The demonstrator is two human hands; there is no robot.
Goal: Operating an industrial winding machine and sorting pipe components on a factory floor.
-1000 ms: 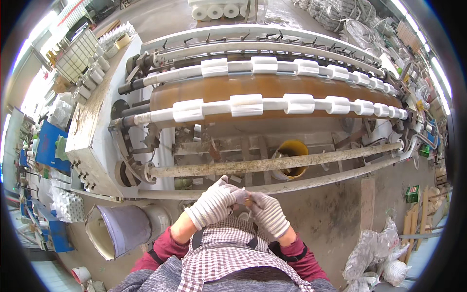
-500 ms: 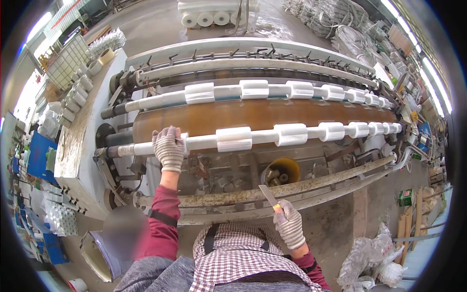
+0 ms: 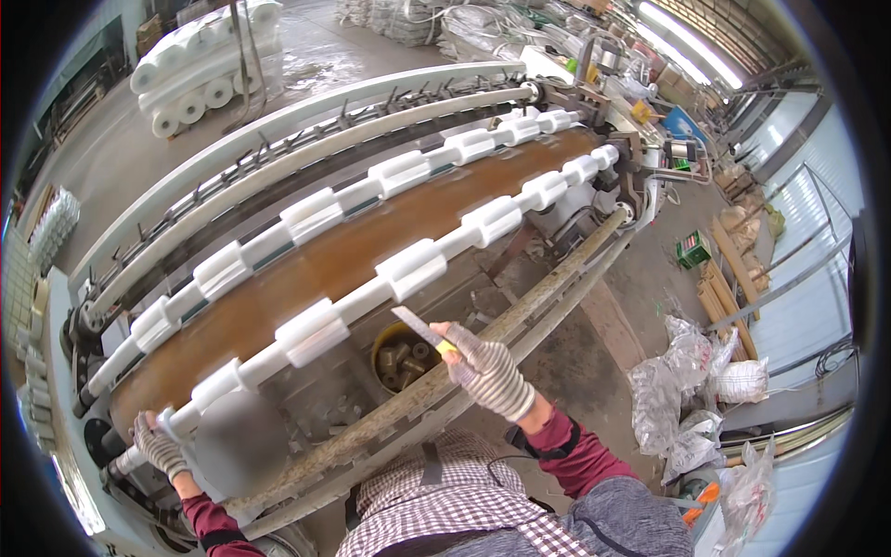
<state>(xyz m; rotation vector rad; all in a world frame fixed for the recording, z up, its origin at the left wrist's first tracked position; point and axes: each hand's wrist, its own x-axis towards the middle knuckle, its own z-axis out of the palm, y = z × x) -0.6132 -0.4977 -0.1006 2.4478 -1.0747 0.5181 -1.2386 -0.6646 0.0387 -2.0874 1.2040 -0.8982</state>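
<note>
A long white shaft [image 3: 367, 299] carries several white film rolls [image 3: 411, 269] along the machine's front. At its lower left end, my left hand [image 3: 160, 447], in a striped knit glove, curls over the shaft, left of the closest roll [image 3: 223, 382]. My right hand [image 3: 494, 376], gloved alike, grips a knife [image 3: 418, 327] with a flat metal blade and a bit of yellow at its handle. The blade points up and left, in front of the rolls and apart from them. Behind the front shaft runs a wide brown roller [image 3: 325, 265], with a second row of white rolls [image 3: 311, 215] beyond.
A stained metal bar [image 3: 520, 316] crosses between me and the machine. Under the shaft stands a yellow bucket [image 3: 380, 357] with small cores inside. Clear plastic bags [image 3: 673, 376] and wooden strips [image 3: 729, 306] lie to the right. Large wrapped rolls [image 3: 190, 97] are stacked at far left.
The view has swung right and tilted. My left hand has slid left along the shaft, off the end roll. My right hand has risen with the knife, closer to the front rolls.
</note>
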